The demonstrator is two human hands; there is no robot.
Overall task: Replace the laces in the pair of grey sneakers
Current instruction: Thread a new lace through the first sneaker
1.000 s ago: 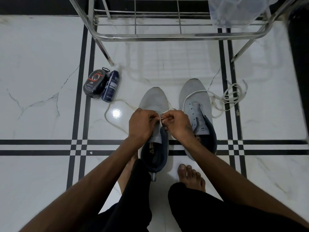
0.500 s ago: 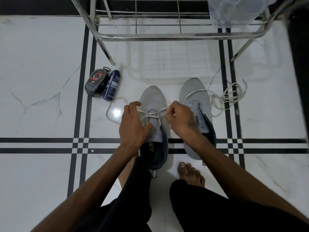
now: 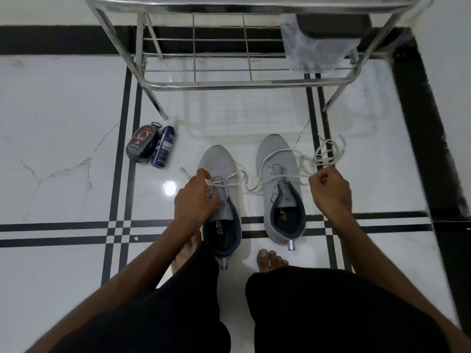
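Two grey sneakers stand side by side on the white floor, toes pointing away from me. My left hand (image 3: 195, 200) rests on the left sneaker (image 3: 219, 164) at its eyelets and pinches the white lace (image 3: 237, 184) there. My right hand (image 3: 330, 189) is out to the right, past the right sneaker (image 3: 276, 154), and pinches the other end of that lace, which stretches across the right sneaker's tongue. A second white lace (image 3: 325, 155) lies looped in a pile on the floor to the right of the right sneaker, with one strand over its toe.
A steel shoe rack (image 3: 219, 84) stands just beyond the sneakers, with a plastic-wrapped dark item (image 3: 318, 44) on its right side. A black shoe-polish case (image 3: 142, 146) and a blue can (image 3: 163, 146) lie on the floor at the left. My bare feet (image 3: 270, 259) sit behind the heels.
My right hand has swung out to the right with the lace end, drawing it through the left sneaker's eyelets. My left hand stayed on the left sneaker. The camera tilted up.
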